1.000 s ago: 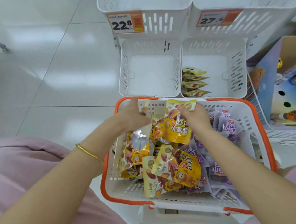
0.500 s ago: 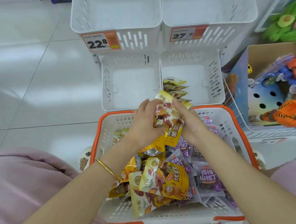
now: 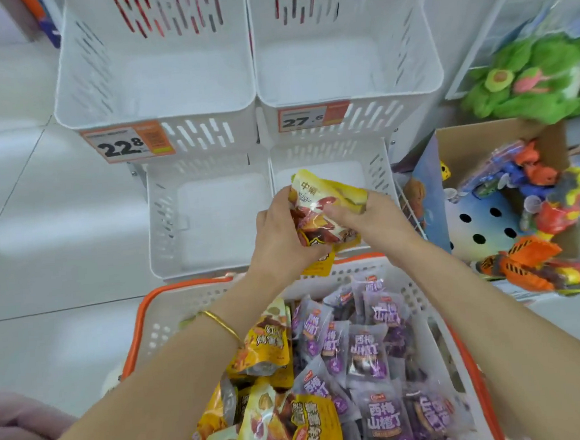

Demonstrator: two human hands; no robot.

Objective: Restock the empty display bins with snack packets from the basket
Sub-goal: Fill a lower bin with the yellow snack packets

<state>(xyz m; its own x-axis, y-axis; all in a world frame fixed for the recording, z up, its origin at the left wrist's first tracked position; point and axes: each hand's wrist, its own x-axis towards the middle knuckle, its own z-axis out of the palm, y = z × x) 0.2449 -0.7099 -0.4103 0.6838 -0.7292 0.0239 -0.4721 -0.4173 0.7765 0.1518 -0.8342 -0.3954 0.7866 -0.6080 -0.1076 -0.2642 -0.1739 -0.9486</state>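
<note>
Yellow foil snack packets point(image 3: 322, 214), a small bunch, are clamped between my two hands: the left hand point(image 3: 282, 234) curls round their left side, the right hand point(image 3: 371, 217) grips the right side, thumb on top. I hold them over the lower right white slotted plastic bin point(image 3: 377, 165), just beyond the orange-rimmed white basket point(image 3: 144, 309), where purple plastic packets point(image 3: 370, 351) lie heaped beside more yellow ones

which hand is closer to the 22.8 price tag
Left. The left hand grips the yellow packets below and right of the 22.8 price tag; the right hand grips the same packets from their other side, farther right.
</note>
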